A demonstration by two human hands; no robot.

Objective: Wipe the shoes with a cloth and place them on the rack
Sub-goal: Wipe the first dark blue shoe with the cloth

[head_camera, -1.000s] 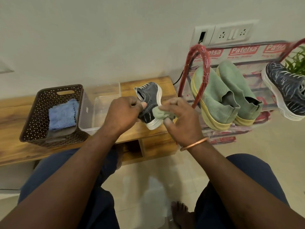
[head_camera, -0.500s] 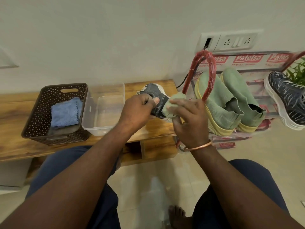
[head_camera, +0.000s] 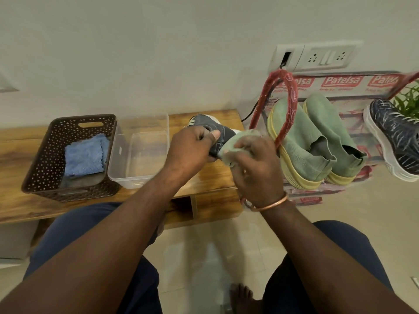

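Grips dark grey sneaker (head_camera: pixel 223 132) in curled left hand (head_camera: pixel 192 150) above wooden bench (head_camera: pixel 208 177), mostly hidden behind knuckles. Clutches bunched pale-green cloth (head_camera: pixel 246 134) against it in right hand (head_camera: pixel 256 164), fingertips out of sight. Shoe rack (head_camera: pixel 291 98) cropped at right.

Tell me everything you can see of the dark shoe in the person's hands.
The shoe is a dark grey, canvas-like sneaker with pale stitching, white laces and a white sole, and is partly hidden. It is over the wooden bench. The left hand grips it; the right hand presses a pale green cloth against it.
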